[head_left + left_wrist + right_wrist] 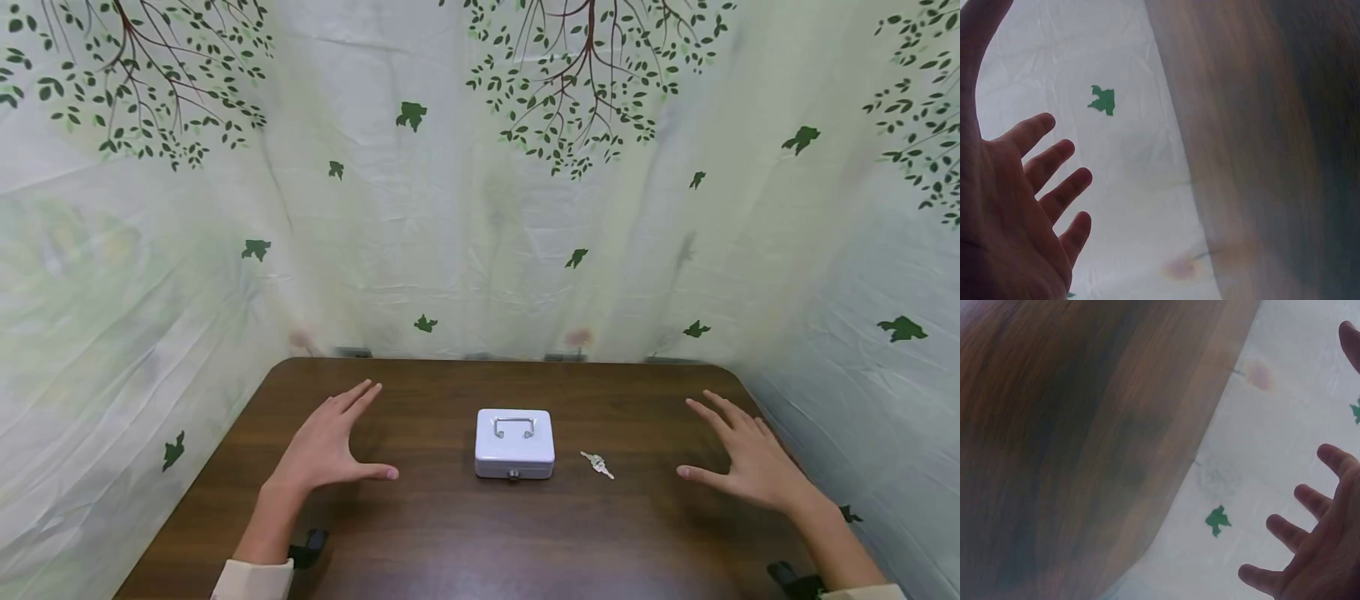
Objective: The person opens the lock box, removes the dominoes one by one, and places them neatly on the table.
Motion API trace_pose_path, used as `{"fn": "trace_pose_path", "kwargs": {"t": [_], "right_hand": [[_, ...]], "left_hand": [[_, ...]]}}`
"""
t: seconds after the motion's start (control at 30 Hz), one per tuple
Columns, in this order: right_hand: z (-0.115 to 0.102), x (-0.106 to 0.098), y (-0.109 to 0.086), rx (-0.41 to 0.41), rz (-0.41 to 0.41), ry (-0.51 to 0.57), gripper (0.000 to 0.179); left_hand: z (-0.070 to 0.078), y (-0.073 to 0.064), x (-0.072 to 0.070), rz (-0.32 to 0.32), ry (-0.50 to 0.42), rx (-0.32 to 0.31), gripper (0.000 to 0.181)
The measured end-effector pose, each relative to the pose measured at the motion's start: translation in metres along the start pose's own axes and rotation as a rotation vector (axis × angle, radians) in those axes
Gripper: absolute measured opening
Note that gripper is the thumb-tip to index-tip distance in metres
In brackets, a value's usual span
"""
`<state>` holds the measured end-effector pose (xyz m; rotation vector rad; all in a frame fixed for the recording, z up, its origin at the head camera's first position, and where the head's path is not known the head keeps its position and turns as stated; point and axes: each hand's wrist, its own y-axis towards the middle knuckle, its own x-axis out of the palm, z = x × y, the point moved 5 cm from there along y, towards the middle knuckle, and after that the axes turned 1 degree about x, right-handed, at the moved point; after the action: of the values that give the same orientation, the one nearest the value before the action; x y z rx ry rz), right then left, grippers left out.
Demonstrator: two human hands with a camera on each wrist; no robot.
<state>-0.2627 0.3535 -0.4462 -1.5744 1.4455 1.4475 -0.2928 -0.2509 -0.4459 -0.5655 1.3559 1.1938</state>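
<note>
A small white cash box (514, 444) with a folding wire handle on its lid and a lock at the front sits closed on the brown table, near the middle of the head view. Just right of it lies a small set of silver keys (597, 464). My left hand (330, 446) is held to the left of the box, fingers spread and thumb apart, holding nothing. Over the right part of the table, my right hand (750, 462) is spread in the same way, with nothing in it. Both wrist views show bare palms and extended fingers.
The brown wooden table (450, 533) has rounded far corners. White cloth (480, 250) printed with branches and green leaves hangs behind it and along both sides. Dark bands (309, 548) are worn at both wrists, next to light sleeves (255, 579).
</note>
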Motion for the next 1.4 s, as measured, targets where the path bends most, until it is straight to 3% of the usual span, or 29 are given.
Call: {"fn": "trace_pose_path", "kwargs": {"t": [0.67, 1.4], "right_hand": [[-0.026, 0.032, 0.019, -0.007, -0.005, 0.05, 0.071], [-0.056, 0.073, 0.037, -0.021, -0.066, 0.144, 0.068]], "left_hand": [[0.019, 0.017, 0.03, 0.003, -0.084, 0.025, 0.127], [0.05, 0.037, 0.055, -0.054, -0.174, 0.068, 0.121]]}}
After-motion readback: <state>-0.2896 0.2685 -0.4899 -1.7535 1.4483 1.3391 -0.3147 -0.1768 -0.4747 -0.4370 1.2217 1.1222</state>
